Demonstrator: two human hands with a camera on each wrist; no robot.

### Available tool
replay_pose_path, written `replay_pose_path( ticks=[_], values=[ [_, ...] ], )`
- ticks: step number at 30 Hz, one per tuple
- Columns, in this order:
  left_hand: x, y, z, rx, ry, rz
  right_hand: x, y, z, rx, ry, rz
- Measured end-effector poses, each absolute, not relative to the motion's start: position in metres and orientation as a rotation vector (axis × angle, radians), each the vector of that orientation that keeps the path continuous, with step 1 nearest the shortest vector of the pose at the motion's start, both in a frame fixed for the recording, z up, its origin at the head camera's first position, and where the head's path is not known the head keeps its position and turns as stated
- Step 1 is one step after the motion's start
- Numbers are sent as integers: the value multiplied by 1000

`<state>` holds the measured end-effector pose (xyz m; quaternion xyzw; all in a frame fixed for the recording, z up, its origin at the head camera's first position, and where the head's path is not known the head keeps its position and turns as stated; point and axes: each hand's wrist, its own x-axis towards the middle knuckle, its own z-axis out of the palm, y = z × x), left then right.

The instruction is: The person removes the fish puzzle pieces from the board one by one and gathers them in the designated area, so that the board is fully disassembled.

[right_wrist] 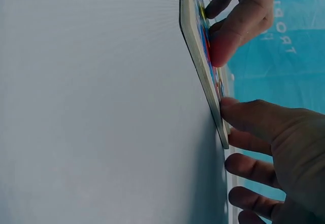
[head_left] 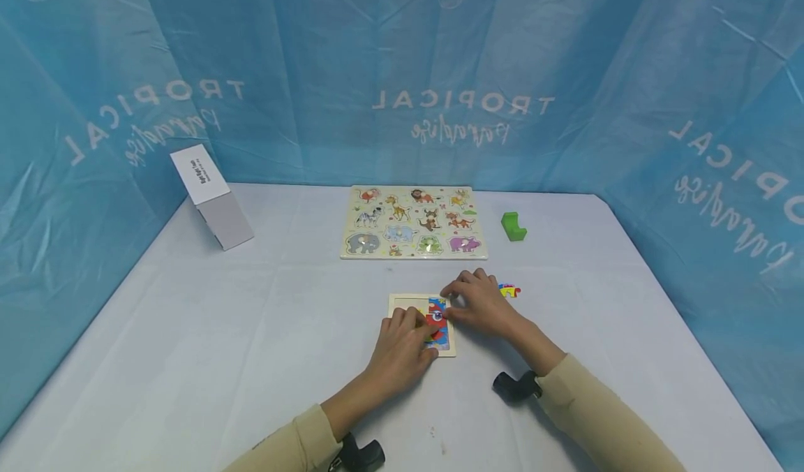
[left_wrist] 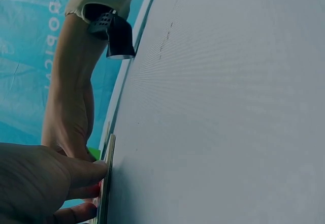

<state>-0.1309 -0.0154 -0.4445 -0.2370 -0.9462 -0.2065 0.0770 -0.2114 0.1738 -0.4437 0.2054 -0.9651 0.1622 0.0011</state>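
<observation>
Left hand (head_left: 399, 350): fingers extended, touching puzzle pieces (head_left: 437, 317), nothing gripped. Right hand (head_left: 481, 306): fingers spread, thumb against the puzzle frame (head_left: 452, 345), nothing gripped. Frame lies flat on tabletop (head_left: 251, 332); loose piece (head_left: 511, 291) beyond, nearer the right.

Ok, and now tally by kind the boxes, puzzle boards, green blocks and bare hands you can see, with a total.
Box: 1
Puzzle boards: 2 (large animal board, small framed puzzle)
Green block: 1
Bare hands: 2 (left hand, right hand)
Total: 6
</observation>
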Motion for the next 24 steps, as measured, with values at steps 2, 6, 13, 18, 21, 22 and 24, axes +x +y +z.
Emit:
replay_pose_path(
  ticks=[2,6,13,18,21,22,24],
  values=[
    [-131,-15,-445,-711,-2838,-627,-212,173,-444,641,-3028,507],
    [-131,-15,-445,-712,-2837,-638,-212,172,-443,652,-3005,499],
    [-131,-15,-446,-712,-2831,-616,-210,171,-442,675,-2967,483],
    [-130,-16,-445,-716,-2825,-612,-210,173,-442,689,-2934,468],
    [-130,-17,-445,-726,-2811,-608,-210,174,-441,685,-2919,468],
    [-130,-17,-445,-728,-2806,-605,-210,175,-440,688,-2913,476],
    [-130,-17,-445,-729,-2797,-603,-210,176,-440,700,-2909,487]
  ],
)
